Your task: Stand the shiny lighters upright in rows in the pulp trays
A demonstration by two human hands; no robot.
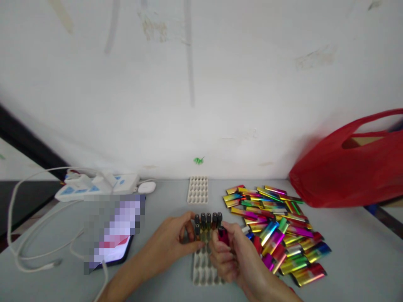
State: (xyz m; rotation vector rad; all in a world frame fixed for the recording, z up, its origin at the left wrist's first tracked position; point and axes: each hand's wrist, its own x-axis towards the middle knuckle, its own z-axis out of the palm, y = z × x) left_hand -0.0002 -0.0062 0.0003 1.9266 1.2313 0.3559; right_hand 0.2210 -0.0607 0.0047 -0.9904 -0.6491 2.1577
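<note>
Several lighters with black tops [208, 217] stand upright in the far rows of a pale egg-carton-like tray [209, 277]. My left hand [176, 236] is at the tray's left side, its fingers curled and its thumb bent round a lighter [197, 230] in the second row. Just right of the tray, my right hand [231, 254] is closed on a magenta lighter [223, 236], held tilted with its dark top up. The right fingers cover part of the tray. A loose pile of shiny coloured lighters [275, 235] lies beyond my right hand.
A second, smaller-looking pale tray [198, 190] lies near the wall. At left are a phone [121, 241], a white power strip [94, 186], a white case [147, 187] and looping cables [34, 270]. A red bag [343, 172] stands at right.
</note>
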